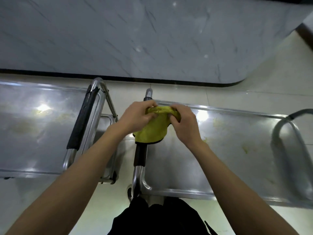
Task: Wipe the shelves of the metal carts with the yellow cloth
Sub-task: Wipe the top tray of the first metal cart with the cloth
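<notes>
Both hands are up in front of the body, and the yellow cloth [155,128] is bunched between them: the left hand [138,117] grips its top edge with curled fingers, the right hand [183,123] pinches the other end, thumb and fingers closed on the fabric. The cloth hangs down from that grip, its lower edge showing a dark trim, right above the black-padded handle [140,154] of the right cart [228,143]. It is held in the air, not on a shelf. The right cart's top shelf carries yellowish smears and bright light glare. The left cart [33,126] sits just beside it, handle to handle, its own black-wrapped handle [83,119] tilted, its shelf stained too. Behind both runs a grey marbled wall [135,36] with a dark base strip, over a pale tiled floor [264,92].
</notes>
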Demonstrator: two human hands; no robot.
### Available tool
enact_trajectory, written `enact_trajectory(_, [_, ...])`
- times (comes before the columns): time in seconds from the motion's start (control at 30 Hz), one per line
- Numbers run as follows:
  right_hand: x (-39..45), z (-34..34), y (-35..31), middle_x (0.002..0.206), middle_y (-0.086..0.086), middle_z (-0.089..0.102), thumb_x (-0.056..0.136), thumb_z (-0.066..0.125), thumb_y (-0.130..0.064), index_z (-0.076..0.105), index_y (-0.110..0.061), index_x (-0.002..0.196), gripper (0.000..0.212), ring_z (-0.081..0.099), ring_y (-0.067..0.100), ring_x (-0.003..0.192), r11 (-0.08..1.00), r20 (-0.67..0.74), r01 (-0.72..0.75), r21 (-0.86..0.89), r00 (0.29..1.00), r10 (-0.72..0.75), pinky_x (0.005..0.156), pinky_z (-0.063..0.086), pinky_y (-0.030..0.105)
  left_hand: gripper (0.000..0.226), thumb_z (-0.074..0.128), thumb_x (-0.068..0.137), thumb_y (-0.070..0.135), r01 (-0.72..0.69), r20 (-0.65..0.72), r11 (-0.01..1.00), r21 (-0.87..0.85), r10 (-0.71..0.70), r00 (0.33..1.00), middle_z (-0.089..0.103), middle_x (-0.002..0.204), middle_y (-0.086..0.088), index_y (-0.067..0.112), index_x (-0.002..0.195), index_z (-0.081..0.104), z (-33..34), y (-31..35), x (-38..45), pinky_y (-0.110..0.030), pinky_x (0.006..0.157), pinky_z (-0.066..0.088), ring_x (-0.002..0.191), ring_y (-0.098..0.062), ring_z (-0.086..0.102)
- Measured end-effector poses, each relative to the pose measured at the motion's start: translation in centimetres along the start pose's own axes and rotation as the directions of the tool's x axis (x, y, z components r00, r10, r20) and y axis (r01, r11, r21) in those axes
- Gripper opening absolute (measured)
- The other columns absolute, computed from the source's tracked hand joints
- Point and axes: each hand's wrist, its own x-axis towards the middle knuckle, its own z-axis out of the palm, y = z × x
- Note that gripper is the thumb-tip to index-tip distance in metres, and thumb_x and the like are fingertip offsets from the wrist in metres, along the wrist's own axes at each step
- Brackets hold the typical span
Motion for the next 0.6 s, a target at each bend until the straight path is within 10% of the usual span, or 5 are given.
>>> enact_trajectory(0.33, [-1.5,-1.4,2.8,0.166,0.0,0.006,0.096,0.058,-0.037,0.015,-0.024,0.158,0.076,0.005,0.018,0.153,0.998,-0.1,-0.058,-0.024,0.993,0.056,0.123,0.008,0.033,0.017,0.073,0.09,0.025,0.027,-0.161,0.956,-0.294,-0.077,0.984,0.069,0.091,0.009,0.026,0.106,0.065,2.6,6.2,4.4,-0.014,0.068,0.054,0.083,-0.001,0.064])
enact_trajectory(0.6, [-1.9,-1.8,5.1,0.166,-0.008,0.005,0.092,0.066,-0.035,-0.007,-0.045,0.153,0.096,0.007,0.01,0.152,0.968,0.036,-0.168,0.185,0.986,0.164,0.12,0.029,0.041,0.035,0.074,0.09,0.027,0.09,-0.085,0.926,-0.366,-0.13,0.988,0.071,0.081,0.002,0.033,0.118,0.054,5.5,9.0,5.7,-0.017,0.061,0.053,0.075,-0.005,0.067])
